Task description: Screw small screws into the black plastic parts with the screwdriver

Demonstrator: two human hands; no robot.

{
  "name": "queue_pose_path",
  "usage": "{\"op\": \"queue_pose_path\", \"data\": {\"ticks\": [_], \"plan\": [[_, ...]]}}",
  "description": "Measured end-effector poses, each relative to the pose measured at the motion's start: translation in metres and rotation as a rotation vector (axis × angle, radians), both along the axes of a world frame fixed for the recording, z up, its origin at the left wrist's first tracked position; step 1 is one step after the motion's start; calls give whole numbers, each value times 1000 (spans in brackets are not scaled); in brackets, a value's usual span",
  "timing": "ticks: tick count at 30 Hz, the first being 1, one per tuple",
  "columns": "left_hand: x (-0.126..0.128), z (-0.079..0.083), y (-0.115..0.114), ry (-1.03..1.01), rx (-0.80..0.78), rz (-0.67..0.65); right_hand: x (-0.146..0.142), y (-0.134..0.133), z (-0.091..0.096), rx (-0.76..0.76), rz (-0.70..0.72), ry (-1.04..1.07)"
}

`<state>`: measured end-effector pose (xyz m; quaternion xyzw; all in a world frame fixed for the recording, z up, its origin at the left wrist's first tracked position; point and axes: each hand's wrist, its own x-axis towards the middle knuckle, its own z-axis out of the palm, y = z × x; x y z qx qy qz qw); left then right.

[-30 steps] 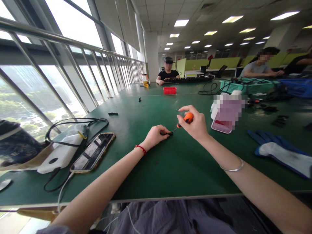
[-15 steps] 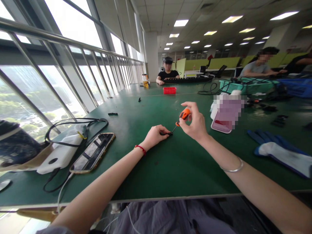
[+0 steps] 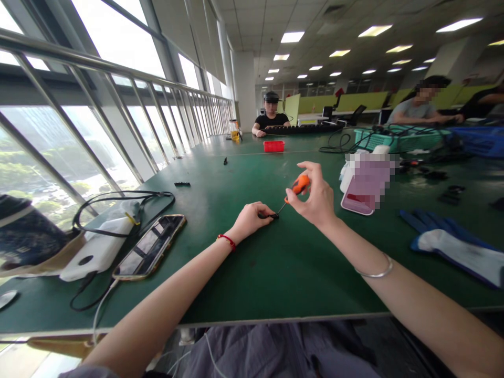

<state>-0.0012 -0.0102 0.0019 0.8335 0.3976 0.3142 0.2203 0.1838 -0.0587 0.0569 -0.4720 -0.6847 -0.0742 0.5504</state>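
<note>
My left hand rests on the green table and pinches a small black part, mostly hidden by the fingers; its kind is too small to tell. In my right hand is a screwdriver with an orange and black handle, held between thumb and fingers. The driver tilts, its handle up and to the right, and its thin metal shaft runs down to the black part, where the tip appears to touch it.
Left of my arm lie a phone, a white power bank-like block and black cable. A red box stands ahead. To the right are a pink-purple case, blue-white gloves and a teal basket. People sit across the table.
The screwdriver's handle has turned and shifted slightly right with the fingers of my right hand. My left hand and the black part stay in place.
</note>
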Motion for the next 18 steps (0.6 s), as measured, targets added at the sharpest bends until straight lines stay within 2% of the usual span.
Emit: {"op": "queue_pose_path", "data": {"ticks": [3,6,9,12,15,18], "plan": [[0,-1,1,9,13,-7,0,-1,2,-54,-54,7],[-1,-1,1,12,16,-7,0,-2,2,-91,66,-1],[-1,0,0,0,1,-5,0,-1,1,-47,144,-28],[0,1,-1,-6,-6,-8,1,0,0,9,98,-19],[0,3,-2,4,-4,-6,0,-1,1,-46,-12,-28],[0,4,-2,14,-2,-10,-1,-2,2,-96,23,-31]]}}
